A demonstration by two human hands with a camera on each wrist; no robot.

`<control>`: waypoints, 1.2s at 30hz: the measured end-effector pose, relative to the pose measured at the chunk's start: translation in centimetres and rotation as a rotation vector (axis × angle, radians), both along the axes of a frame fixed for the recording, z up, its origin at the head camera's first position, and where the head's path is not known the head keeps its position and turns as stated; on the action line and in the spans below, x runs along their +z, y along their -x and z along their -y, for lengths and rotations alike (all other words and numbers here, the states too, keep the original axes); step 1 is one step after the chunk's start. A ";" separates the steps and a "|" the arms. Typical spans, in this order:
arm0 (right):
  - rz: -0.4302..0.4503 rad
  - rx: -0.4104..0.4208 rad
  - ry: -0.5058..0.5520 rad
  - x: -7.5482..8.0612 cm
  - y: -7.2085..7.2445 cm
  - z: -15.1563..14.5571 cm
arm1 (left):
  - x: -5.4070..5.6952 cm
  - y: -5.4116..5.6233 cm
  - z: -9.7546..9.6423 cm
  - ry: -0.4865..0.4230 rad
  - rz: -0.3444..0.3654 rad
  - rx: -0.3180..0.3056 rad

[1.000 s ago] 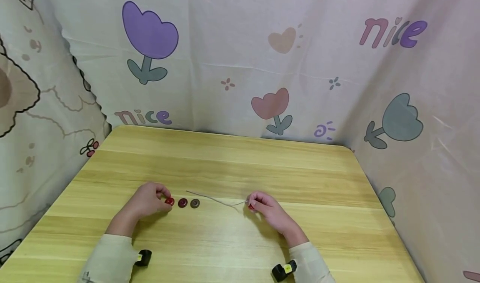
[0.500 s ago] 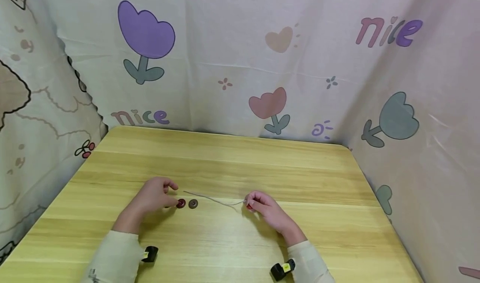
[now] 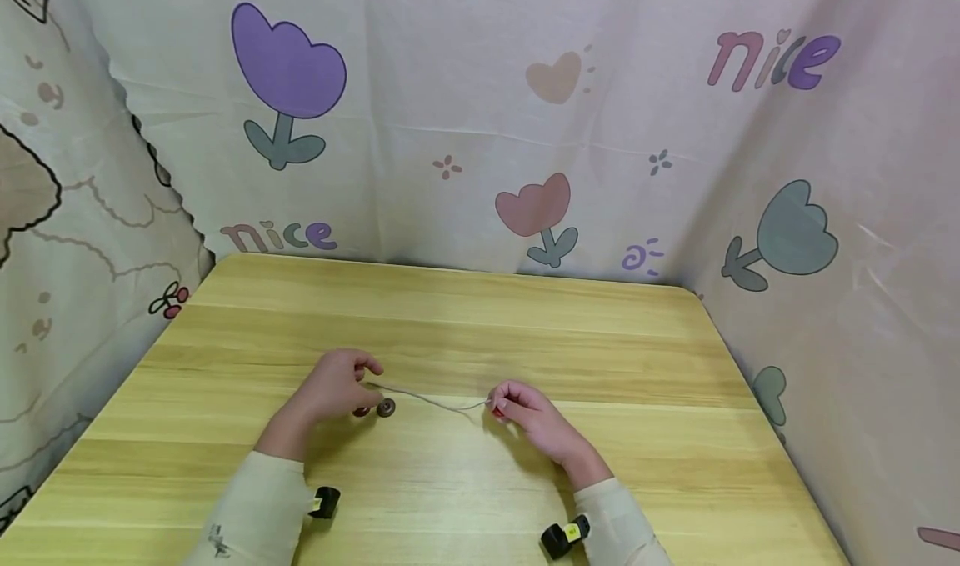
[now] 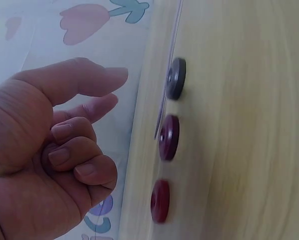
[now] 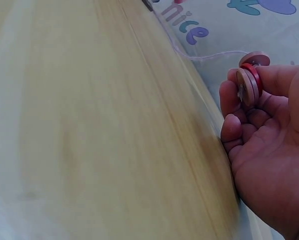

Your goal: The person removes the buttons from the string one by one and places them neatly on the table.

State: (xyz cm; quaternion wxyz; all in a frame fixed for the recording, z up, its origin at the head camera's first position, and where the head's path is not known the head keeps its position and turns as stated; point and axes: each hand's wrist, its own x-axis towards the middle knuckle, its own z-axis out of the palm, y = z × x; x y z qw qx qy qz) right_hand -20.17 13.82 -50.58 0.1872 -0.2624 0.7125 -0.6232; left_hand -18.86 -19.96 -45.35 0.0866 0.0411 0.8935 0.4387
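My left hand [image 3: 337,387] hovers just above a row of loose buttons, holding nothing. Its thumb and forefinger reach out with a gap between them, the other fingers curled. In the left wrist view the row is a dark grey-brown button [image 4: 176,79], a maroon button [image 4: 169,138] and a red button [image 4: 160,201]; the head view hides the red one behind the hand. My right hand [image 3: 536,420] pinches a small stack of buttons [image 5: 247,86], pinkish-brown and red. From the stack a thin cord [image 3: 431,400] runs left, its far end near the left fingertips.
The wooden table [image 3: 450,324] stretches around both hands. A printed curtain [image 3: 450,91] hangs behind it and along the sides. Each sleeve carries a small black wrist camera, one on the left [image 3: 325,503] and one on the right [image 3: 564,538].
The left hand has moved right along the row, from the red button past the maroon one toward the grey-brown one. The right hand keeps its pinch in nearly the same place.
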 end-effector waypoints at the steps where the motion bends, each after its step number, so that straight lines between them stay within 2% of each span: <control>1: 0.001 0.000 0.001 0.0 0.0 0.0 | 0.0 0.1 -0.2 -0.013 0.007 0.001; 4: 0.004 0.003 0.005 -0.1 0.0 0.0 | -0.2 0.3 -0.8 -0.022 0.009 -0.005; 10: 0.003 0.006 0.012 -0.1 0.0 -0.1 | -0.3 0.5 -1.8 0.008 -0.037 -0.047; 24: 0.015 0.007 0.016 0.0 -0.1 -0.1 | -0.5 0.8 -4.6 -0.050 -0.003 -0.077; 31: 0.003 0.006 0.026 0.0 -0.1 0.0 | -0.8 0.9 -6.2 -0.044 -0.016 -0.138; 36: -0.002 -0.005 0.012 0.1 -0.1 0.0 | -0.8 0.9 -7.2 -0.033 -0.024 -0.153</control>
